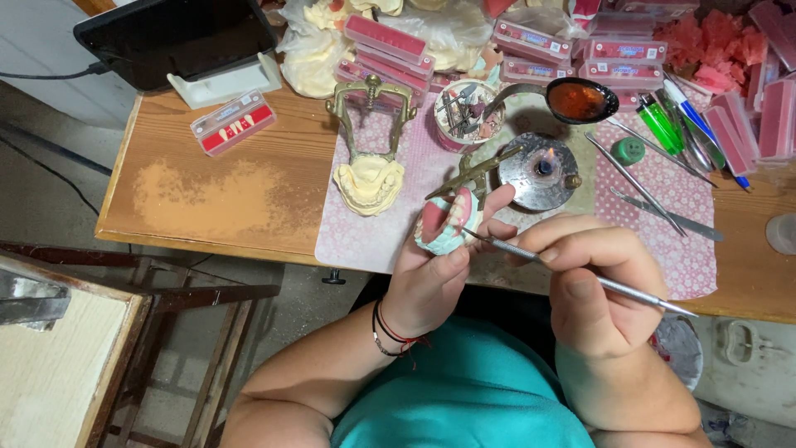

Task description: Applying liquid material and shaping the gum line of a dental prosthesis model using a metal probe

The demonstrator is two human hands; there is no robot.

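The left hand [431,278] grips a denture model [448,222], with pink gums and white teeth, above the front edge of the table [207,199]. The right hand [593,278] pinches a thin metal tool [580,275]; its tip touches the model. A small burner [543,170] stands just behind.

shiny metal carver [580,274], matt wood table [224,182], glossy pink wax denture [448,222].
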